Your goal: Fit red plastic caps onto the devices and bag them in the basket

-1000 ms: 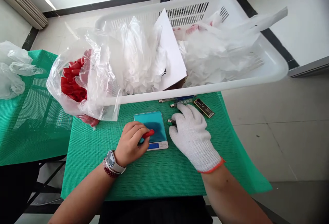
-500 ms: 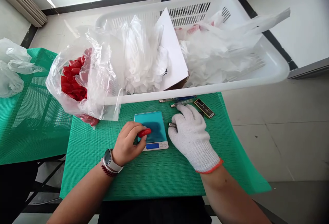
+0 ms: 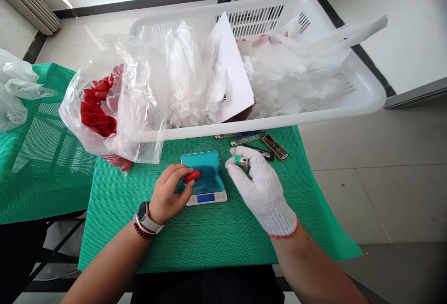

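My bare left hand [image 3: 168,192], with a watch and a bead bracelet at the wrist, pinches a small red cap [image 3: 192,176] at the left edge of a little digital scale [image 3: 204,177] with a teal platform. My right hand [image 3: 260,185] wears a white knit glove and grips a small green-and-metal part [image 3: 240,161] between thumb and fingers, just right of the scale and lifted off the mat. Several thin circuit boards [image 3: 265,148] lie on the green mat [image 3: 209,234] just beyond the gloved hand.
A large white plastic basket [image 3: 366,94] full of clear bags and a white sheet overhangs the mat's far edge. A clear bag of red caps [image 3: 99,111] hangs at its left. Crumpled plastic [image 3: 14,94] lies on a second green surface at far left. Floor tiles lie to the right.
My right hand has lifted the small green-and-metal part off the mat, uncovering a black board beside it. My left hand drew the red cap slightly left, toward the scale's edge.
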Demonstrator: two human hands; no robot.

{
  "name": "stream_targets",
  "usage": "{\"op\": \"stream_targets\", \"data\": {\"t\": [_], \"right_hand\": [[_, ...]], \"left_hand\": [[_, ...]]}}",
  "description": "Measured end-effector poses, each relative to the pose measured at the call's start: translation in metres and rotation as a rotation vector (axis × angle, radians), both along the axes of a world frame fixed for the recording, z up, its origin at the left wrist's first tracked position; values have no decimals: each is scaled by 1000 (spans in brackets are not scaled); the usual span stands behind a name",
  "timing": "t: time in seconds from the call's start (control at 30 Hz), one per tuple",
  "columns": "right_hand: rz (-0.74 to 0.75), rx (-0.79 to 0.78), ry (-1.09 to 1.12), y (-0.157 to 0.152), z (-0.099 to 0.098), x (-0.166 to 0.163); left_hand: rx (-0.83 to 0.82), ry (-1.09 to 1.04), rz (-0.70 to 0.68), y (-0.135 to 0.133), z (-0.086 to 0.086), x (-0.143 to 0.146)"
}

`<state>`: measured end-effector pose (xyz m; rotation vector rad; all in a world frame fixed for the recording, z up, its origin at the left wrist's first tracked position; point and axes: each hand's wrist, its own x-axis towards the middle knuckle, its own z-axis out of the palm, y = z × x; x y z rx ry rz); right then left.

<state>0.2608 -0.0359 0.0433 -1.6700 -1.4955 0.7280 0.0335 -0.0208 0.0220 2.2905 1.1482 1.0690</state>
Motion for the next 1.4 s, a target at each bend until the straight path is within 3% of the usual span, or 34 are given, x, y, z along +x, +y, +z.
{"op": "stream_targets", "data": {"t": [0.2, 0.3, 0.63, 0.97, 1.23, 1.4], "right_hand": [[-19, -146, 112, 3, 1, 2], [-31, -135, 91, 3, 1, 1], [47, 301, 127, 6, -9, -1], [120, 244, 71, 8, -7, -1], [53, 66, 103, 11, -9, 5], [103, 0, 16, 14, -13, 6]], "left_hand": [[20, -23, 48, 1, 3, 0], [20, -20, 56, 1, 4, 0], [13, -25, 48, 1, 4, -1], [19, -16, 51, 1, 5, -1], [13, -20, 40, 1, 4, -2], [7, -29, 31, 1, 4, -2]]}}
